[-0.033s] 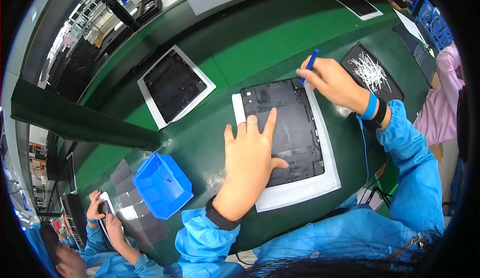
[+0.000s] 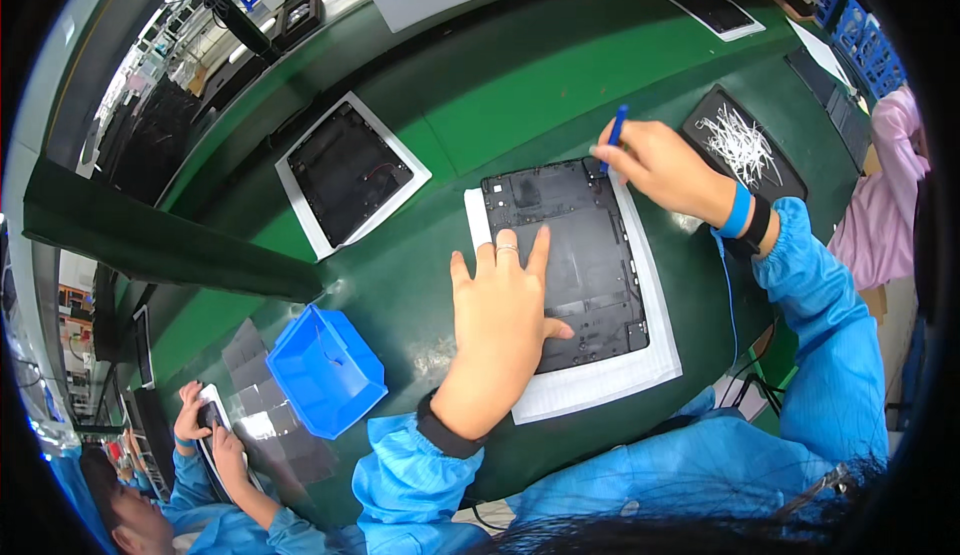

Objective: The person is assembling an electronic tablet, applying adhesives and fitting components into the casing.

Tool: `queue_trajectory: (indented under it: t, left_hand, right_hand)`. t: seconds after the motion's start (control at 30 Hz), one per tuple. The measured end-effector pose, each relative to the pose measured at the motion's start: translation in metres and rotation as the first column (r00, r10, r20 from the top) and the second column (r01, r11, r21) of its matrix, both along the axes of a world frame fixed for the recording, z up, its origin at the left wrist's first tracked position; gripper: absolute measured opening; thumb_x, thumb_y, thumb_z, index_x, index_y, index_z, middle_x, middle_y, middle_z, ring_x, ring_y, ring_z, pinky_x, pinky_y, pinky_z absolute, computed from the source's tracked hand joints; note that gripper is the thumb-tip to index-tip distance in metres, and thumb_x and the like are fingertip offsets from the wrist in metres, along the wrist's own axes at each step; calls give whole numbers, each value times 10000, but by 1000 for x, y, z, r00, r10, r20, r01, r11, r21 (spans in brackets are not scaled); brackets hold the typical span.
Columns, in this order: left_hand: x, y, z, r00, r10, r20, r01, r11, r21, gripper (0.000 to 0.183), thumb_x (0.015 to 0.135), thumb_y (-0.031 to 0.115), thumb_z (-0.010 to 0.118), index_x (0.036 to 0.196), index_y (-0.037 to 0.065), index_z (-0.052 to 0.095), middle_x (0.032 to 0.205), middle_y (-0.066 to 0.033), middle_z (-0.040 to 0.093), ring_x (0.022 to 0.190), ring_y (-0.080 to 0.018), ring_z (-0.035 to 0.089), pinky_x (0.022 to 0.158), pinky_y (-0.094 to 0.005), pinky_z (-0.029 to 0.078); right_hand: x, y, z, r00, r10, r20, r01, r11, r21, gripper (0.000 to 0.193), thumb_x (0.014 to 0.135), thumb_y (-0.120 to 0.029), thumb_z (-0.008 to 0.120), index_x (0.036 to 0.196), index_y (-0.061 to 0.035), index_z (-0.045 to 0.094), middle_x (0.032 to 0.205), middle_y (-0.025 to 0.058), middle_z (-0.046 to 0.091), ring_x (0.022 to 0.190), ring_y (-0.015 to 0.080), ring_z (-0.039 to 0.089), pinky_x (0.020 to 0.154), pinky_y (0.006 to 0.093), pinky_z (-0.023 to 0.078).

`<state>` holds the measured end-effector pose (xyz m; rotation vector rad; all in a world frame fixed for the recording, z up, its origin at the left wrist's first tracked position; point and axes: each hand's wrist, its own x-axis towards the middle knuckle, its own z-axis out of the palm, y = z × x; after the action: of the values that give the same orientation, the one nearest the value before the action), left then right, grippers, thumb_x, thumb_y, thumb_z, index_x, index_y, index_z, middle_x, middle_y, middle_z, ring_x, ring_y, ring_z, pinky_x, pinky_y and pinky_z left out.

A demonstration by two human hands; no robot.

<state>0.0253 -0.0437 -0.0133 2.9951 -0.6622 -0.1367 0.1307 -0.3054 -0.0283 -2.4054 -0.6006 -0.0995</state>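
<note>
A flat black housing panel [image 2: 590,255] with small parts along its edges lies on a white sheet [image 2: 600,387] in front of me. My left hand [image 2: 500,305] rests on its left part, fingers spread and holding nothing. At the panel's far right corner, my right hand [image 2: 660,162] pinches a slim blue pen-like tool [image 2: 616,133]. The tool stands nearly upright with its lower end at the corner; its exact contact there is too small to make out. A blue band and a black band circle my right wrist, and a thin blue cord hangs from it.
Left of the panel stands a blue bin [image 2: 325,380]. Another black panel [image 2: 348,170] on white lies farther back. A dark tray [image 2: 775,170] holds white strips [image 2: 740,143] at the right. A green beam [image 2: 170,245] crosses the left. Nearby, a co-worker's hands [image 2: 215,435] handle a device.
The blue tool's top has tipped slightly left and down in my right hand. My left hand has shifted a little, still lying on the panel.
</note>
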Motion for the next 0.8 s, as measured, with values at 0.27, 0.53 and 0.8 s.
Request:
queue_trajectory:
  t: [0.27,0.53,0.8]
  left_hand:
    - [-1,1,-15,985,-4,174,-6,998,55,1020,582,586,905,1472,169,630,1285,-117,563,1175,-275,599,1030,-532,542]
    - [1,0,-11,999,49,21,-48,999,-10,1022,604,521,934,1502,158,608,1403,-101,531,1293,-279,549,1016,-554,579]
    - [-1,4,-20,992,11,123,-7,1000,-31,1026,565,501,952,1471,145,627,1359,-162,543,1212,-307,576,852,-363,623]
  right_hand:
    - [1,4,10,975,212,63,-187,942,-280,273,1062,-297,614,1025,-28,641,876,193,699,834,433,669,744,495,532]
    - [-35,-8,14,976,193,-104,-202,976,-79,242,1057,-262,628,1043,-23,665,896,184,711,823,402,685,745,465,537]
    - [-50,-7,16,955,277,-108,-292,943,-162,209,1056,-258,624,1045,-53,666,898,161,711,819,401,674,737,457,534]
